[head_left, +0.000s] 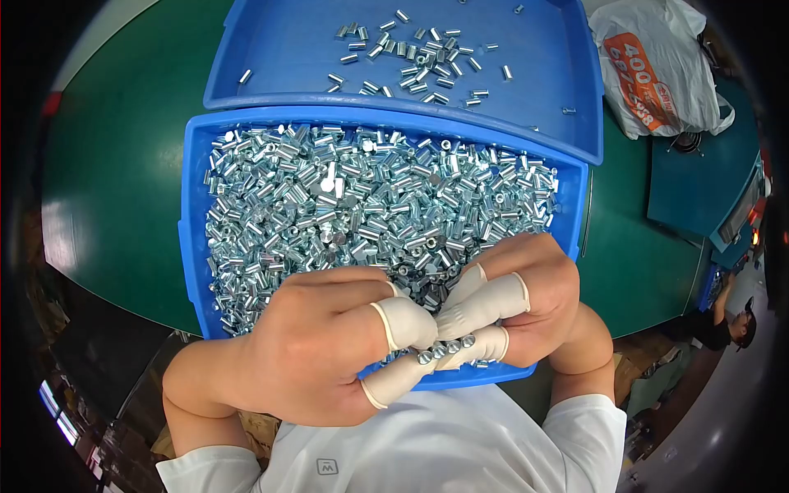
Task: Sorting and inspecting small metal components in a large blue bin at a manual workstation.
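Metal sleeves [448, 349], small, silver and tube-shaped, lie in a short row along the fingertips of both hands, just above the near rim of the near blue tray [194, 246].

Hands: the left hand [316, 345] and right hand [518, 300] are pressed together, fingertips meeting. White rubber finger covers [407, 322] sit on the thumbs and forefingers. Both hands are closed lightly around the row of sleeves; neither is spread flat.

Handling, as a judgement: keep the row level and supported from below by the covered fingertips. Hold with light pressure only, since the parts look smooth and likely to roll. Keep the hands over the near blue tray so that any dropped part falls back into the stock.

Stock: beyond the hands, the near blue tray is filled almost edge to edge with a loose heap of sleeves [370, 205], lying at all angles.

Behind the near blue tray, touching its far rim, stands a second blue tray [271, 49]. It holds only a thin scatter of sleeves [419, 57] near its middle.

Both trays rest on a green table [115, 181]. To the right of the second tray lies a white plastic bag [657, 74] with an orange panel.
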### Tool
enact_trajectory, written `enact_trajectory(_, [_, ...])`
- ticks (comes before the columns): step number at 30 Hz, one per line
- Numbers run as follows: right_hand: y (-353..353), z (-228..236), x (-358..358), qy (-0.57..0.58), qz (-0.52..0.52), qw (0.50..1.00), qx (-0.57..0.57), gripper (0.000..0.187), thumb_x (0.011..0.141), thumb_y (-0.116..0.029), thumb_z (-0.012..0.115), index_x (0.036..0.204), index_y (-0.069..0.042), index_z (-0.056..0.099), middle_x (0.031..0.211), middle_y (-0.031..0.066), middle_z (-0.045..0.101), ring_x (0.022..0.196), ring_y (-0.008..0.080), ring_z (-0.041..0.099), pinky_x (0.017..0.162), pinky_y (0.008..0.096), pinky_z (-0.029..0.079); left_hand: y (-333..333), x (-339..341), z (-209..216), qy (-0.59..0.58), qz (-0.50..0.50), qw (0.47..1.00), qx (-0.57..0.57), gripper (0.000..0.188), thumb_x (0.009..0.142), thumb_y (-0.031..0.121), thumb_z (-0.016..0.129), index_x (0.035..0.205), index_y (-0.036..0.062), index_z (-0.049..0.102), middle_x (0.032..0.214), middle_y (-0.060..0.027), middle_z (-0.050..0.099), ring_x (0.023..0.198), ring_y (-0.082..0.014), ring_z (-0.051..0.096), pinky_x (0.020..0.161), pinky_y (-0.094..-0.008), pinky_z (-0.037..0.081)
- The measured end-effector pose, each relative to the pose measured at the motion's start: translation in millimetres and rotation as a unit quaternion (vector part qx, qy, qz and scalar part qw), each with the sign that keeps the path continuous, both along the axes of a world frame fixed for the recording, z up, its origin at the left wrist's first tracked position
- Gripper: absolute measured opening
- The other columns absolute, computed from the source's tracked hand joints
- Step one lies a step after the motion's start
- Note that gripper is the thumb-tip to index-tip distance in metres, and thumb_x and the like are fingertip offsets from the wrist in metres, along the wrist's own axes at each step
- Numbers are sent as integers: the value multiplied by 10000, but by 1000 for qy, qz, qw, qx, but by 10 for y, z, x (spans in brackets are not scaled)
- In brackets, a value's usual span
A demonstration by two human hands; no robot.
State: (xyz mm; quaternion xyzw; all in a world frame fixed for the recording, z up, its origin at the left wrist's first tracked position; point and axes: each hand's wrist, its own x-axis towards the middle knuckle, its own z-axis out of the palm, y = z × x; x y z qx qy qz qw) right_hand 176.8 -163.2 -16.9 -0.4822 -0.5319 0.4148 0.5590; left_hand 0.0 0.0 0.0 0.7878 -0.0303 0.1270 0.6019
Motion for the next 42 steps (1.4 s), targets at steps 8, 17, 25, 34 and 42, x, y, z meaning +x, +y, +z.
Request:
enact_trajectory(8, [-6,14,-4,0,3,1000,2,218,769,-108,895,952,-43,797,812,113,754,660,214,733,549,281,543,-37,-2,27,9,17,1000,-3,271,689,-6,805,912,47,660,705,-84,621,572,-253,608,480,-352,480])
enact_trajectory(17, [-6,-17,-10,37,-5,999,-13,226,759,-127,909,944,-58,799,818,100,756,649,195,722,544,283,528,-3,14,26,15,11,1000,-9,251,700,1,809,899,47,663,692,-87,624,572,-256,617,487,-349,490])
enact_trajectory(25, [26,149,111,-62,-53,995,-57,258,727,-107,921,920,-1,787,784,117,751,663,171,725,556,265,523,-37,128,98,52,76,995,27,199,771,14,822,893,40,667,737,-59,683,606,-151,633,540,-265,494])
enact_trajectory(34, [501,230,592,-32,-131,978,-159,240,878,-45,795,1100,28,739,943,53,744,840,79,668,730,259,557,444,771,59,114,132,982,71,211,841,67,822,1010,12,707,798,-5,706,695,-33,583,605,-226,479])
enact_trajectory(42, [201,88,766,-288,-260,910,-149,470,864,-106,790,1303,-8,653,1074,170,733,948,257,731,769,346,582,780,535,-33,102,193,931,293,391,853,111,780,1221,26,680,1019,-166,700,800,-277,688,731,-388,548])
